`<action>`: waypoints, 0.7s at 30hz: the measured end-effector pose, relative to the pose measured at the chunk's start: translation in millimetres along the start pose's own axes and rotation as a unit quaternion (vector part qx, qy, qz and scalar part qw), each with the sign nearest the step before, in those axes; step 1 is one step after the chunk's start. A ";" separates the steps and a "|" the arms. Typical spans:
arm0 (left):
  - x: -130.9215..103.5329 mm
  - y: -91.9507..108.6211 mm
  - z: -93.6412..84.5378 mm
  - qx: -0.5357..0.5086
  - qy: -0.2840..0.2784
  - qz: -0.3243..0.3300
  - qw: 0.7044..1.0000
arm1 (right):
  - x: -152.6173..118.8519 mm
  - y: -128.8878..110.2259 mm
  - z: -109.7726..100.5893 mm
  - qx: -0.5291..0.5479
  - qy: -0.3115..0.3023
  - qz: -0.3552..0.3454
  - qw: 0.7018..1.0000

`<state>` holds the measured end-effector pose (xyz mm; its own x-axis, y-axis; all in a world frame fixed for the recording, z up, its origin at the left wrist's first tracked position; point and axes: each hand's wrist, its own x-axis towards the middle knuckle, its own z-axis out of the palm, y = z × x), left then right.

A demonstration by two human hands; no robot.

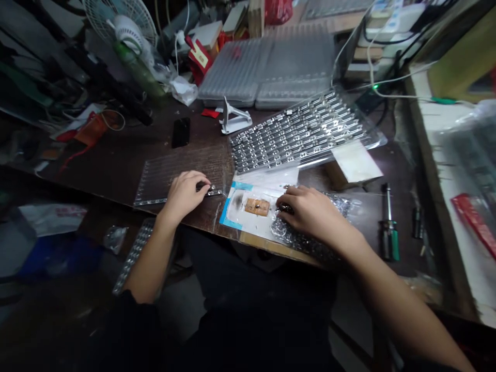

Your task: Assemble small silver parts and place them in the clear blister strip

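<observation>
My left hand (186,191) rests over the front right corner of a clear ribbed plastic tray (155,175). Its thumb and fingers close around a small shiny metal part (211,188) at the tray's edge. My right hand (300,206) is curled at a pile of small metal pieces (289,231), its fingertips bent down; what they pinch is hidden. Between the hands a small wooden block (257,206) with a dark spot in its middle lies on a white sheet (235,211) edged with blue tape.
Behind my hands sits a tray of metal parts in rows (294,134), beside a cardboard box (356,163). A screwdriver (388,232) lies at right. A phone (181,132), a white stand (235,120) and stacked clear trays (267,67) are farther back.
</observation>
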<state>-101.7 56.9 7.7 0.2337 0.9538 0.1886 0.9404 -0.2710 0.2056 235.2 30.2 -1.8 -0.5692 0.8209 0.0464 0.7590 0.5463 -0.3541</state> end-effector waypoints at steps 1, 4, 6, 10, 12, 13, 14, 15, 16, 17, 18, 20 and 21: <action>2.4 3.2 -2.0 0.000 0.002 0.005 1.000 | -0.7 -0.6 0.0 -0.007 -0.010 0.001 1.000; 15.9 27.8 0.4 -0.028 0.012 0.024 0.999 | -1.0 -4.5 0.5 -0.018 -0.028 -0.002 0.999; 29.2 53.0 9.0 -0.059 0.017 0.045 0.997 | -0.4 -7.3 0.2 -0.018 -0.031 0.000 0.999; 60.7 100.7 34.4 -0.105 0.039 0.093 0.989 | 0.1 -9.2 -2.4 -0.011 -0.047 0.017 0.999; 74.7 115.2 46.0 -0.108 0.049 0.103 0.988 | -0.4 -7.1 -3.9 0.007 -0.052 0.023 0.998; 80.3 119.5 50.6 -0.107 0.052 0.105 0.987 | -0.7 -5.5 -4.4 0.024 -0.048 0.025 0.998; 84.6 122.2 54.0 -0.106 0.054 0.106 0.987 | -1.0 -3.7 -4.8 0.047 -0.039 0.025 0.998; 87.3 123.4 56.1 -0.107 0.055 0.108 0.987 | -1.2 -1.9 -5.0 0.075 -0.026 0.024 0.997; 88.4 123.6 56.6 -0.112 0.056 0.111 0.986 | -1.3 -0.2 -5.0 0.104 -0.009 0.021 0.994; 87.5 122.9 55.6 -0.124 0.058 0.115 0.984 | -1.2 1.3 -4.7 0.131 0.009 0.017 0.991; 84.7 121.9 53.1 -0.142 0.060 0.119 0.981 | -0.9 2.4 -4.1 0.155 0.028 0.012 0.987; 72.7 119.3 44.9 -0.197 0.063 0.122 0.971 | 0.2 3.7 -2.2 0.188 0.058 0.001 0.980; 63.9 117.9 40.1 -0.225 0.061 0.119 0.965 | 0.8 3.9 -1.0 0.197 0.068 -0.005 0.978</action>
<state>34.1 91.1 5.5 0.3727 0.8427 0.3885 0.6546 -0.5355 0.5335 238.0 33.1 -2.2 -0.5082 0.8451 0.1657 0.5573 0.4694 -0.6848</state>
